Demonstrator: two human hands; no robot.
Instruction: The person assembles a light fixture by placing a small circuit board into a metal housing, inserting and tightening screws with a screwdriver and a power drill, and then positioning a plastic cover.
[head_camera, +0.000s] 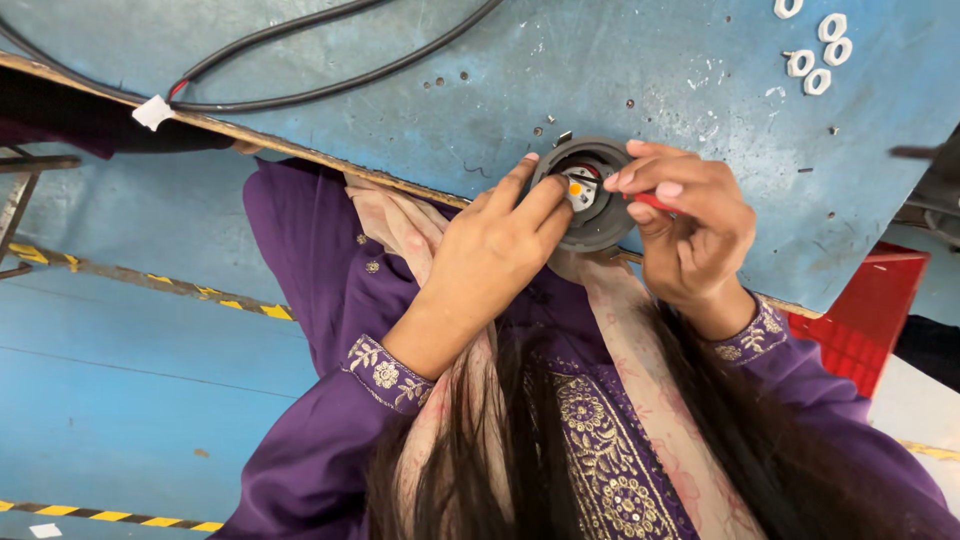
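Note:
A dark grey round part (597, 222) with a small orange and metal centre rests at the near edge of the blue worktable (650, 70). My left hand (490, 255) steadies it, with the fingertips on its left rim and one finger over the centre. My right hand (690, 225) curls over its right side and grips a thin red-handled tool (652, 202), most of it hidden in the fingers. The tool's tip points into the middle of the part. Purple embroidered sleeves cover both my wrists.
Several white ring-shaped pieces (818, 50) lie at the table's far right. A black cable (300, 95) loops across its far left. Small screws and holes dot the tabletop. A red crate (865, 320) stands to the right, below the table. Yellow-black tape (200, 290) marks the blue floor.

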